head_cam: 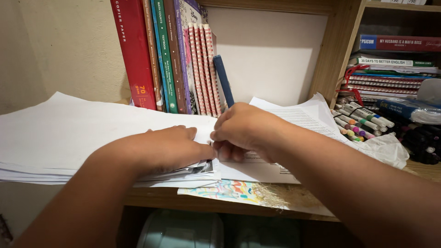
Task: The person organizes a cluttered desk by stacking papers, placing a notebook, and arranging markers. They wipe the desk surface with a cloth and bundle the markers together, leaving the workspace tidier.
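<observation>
Head view. Left hand [167, 147] lies flat, palm down, on the stack of white paper [69, 133], fingers stretched out and pressing, gripping nothing. Right hand [241, 128] is curled, fingers pinched shut on the edge of a sheet from that stack, where it meets the left fingertips. The stack rests on the wooden shelf [197, 202], overhanging its left end. Printed sheets [308, 117] lie under the right wrist. A colourful drawing [225, 190] sits at the shelf front. Upright books [165, 55] stand behind; markers [363, 121] lie well to the right.
</observation>
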